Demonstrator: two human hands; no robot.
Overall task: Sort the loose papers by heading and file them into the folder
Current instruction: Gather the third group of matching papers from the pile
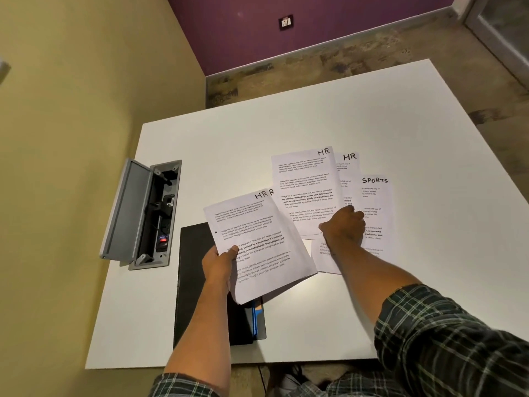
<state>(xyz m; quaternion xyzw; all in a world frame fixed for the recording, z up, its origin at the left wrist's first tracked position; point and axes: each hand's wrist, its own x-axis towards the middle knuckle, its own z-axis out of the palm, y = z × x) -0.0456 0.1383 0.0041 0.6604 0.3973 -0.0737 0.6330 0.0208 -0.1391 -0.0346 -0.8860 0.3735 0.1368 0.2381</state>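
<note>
- Nearest to me I see two forearms in rolled plaid sleeves (446, 339) reaching out over the white surface (315, 110).
- Under my left forearm lies the dark folder (197, 282), flat on the surface near its front edge, with a blue strip (255, 319) showing at its right side.
- My left hand (219, 263) grips a small stack of HR sheets (257, 242), thumb on top of the front page and fingers underneath; the stack is lifted and tilted, hanging partly over the folder's upper right part. A second "R" peeks out behind the top heading, so there is more than one sheet in it.
- My right hand (343, 226) is to the right and slightly farther out, fingers curled down onto the fanned loose papers lying on the surface. I cannot tell whether it pinches a sheet or only presses on the pile.
- Under and beyond that hand: a first HR page (306, 184), a second HR page (347, 167) tucked behind it, and a SPORTS page (378, 196) to the right, all overlapping. Another sheet (322, 256) pokes out below the wrist, its heading hidden.
- To the left, a cable box (143, 213) set into the surface stands with its grey lid raised.
- Beyond the far edge I see the mottled floor (357, 58) and a purple wall (315, 24) with a socket (286, 22).
</note>
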